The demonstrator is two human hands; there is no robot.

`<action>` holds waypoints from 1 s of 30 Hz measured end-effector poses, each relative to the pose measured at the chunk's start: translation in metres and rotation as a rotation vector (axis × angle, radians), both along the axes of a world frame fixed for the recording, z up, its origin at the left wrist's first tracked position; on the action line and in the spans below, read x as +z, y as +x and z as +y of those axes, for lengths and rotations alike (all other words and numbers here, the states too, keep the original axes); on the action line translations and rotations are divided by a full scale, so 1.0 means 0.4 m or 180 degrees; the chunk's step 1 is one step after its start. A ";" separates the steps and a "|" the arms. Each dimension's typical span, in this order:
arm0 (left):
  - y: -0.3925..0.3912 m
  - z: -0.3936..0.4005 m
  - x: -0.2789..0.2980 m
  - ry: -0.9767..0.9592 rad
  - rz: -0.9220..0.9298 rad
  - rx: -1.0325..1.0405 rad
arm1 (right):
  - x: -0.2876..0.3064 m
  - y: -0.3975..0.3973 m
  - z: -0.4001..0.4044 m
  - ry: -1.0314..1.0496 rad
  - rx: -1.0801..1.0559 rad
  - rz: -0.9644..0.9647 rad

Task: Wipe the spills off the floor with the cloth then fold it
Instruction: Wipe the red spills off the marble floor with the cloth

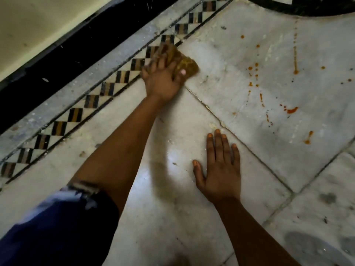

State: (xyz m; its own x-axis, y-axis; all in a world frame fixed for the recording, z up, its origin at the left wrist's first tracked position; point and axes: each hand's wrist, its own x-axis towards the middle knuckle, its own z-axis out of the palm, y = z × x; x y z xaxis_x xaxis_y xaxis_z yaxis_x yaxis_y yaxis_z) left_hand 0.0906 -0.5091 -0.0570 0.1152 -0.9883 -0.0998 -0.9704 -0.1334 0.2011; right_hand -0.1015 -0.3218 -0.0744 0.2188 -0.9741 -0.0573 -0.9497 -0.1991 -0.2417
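A bunched yellow-brown cloth (184,63) lies on the white marble floor (240,54) beside the checkered border strip. My left hand (163,81) grips it from above, fingers curled over the fabric and thumb on its near side. Orange spills (292,110) are scattered as drops and streaks over the slab to the right of the cloth, apart from it. My right hand (221,169) rests flat on the floor nearer to me, fingers straight and spread, holding nothing.
A black-and-white checkered tile border (76,116) runs diagonally at the left, with a black skirting (57,60) and a pale wall behind it. A dark curved inlay (307,6) sits at the top right. My blue sleeve (57,227) fills the lower left.
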 end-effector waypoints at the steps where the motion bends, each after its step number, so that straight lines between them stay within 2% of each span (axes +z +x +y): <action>1: -0.019 0.037 -0.006 -0.0004 0.0000 -0.0250 | 0.001 0.000 0.000 -0.0007 -0.0005 -0.0017; 4: -0.013 0.197 -0.008 -0.0131 0.0049 -0.1180 | 0.002 0.001 -0.001 -0.0004 -0.0010 -0.0051; 6: 0.047 0.278 -0.003 -0.0121 0.0009 -0.1510 | 0.001 0.001 -0.003 0.0027 0.0001 -0.0066; 8: 0.117 0.295 0.003 -0.0090 -0.0098 -0.1259 | -0.002 0.000 -0.004 0.0046 0.0030 -0.0077; 10: 0.149 0.255 0.002 -0.0023 -0.0217 -0.0590 | -0.003 0.000 -0.002 0.0044 0.0028 -0.0088; 12: 0.128 0.180 -0.004 0.0013 -0.0175 0.0060 | -0.003 -0.001 -0.001 0.0048 0.0030 -0.0094; 14: 0.068 0.112 -0.004 0.0050 -0.0119 0.0348 | -0.003 0.000 0.000 0.0013 0.0022 -0.0116; 18: -0.052 0.113 -0.010 -0.0040 -0.0068 0.0083 | -0.005 0.002 0.000 -0.0065 0.0013 -0.0169; 22: -0.095 0.280 -0.011 -0.0147 -0.0122 -0.0582 | -0.003 -0.001 0.001 -0.0043 0.0045 -0.0151; 25: -0.034 0.399 -0.002 -0.0120 -0.0185 -0.0916 | 0.001 -0.009 0.005 0.0040 0.0153 -0.0241; 27: 0.018 0.420 0.011 -0.0083 -0.0248 -0.0720 | 0.007 -0.026 0.001 0.0078 0.0302 -0.0251; 30: 0.004 0.366 0.036 0.0092 -0.0186 0.0000 | 0.023 -0.085 0.028 0.0179 0.0315 -0.0201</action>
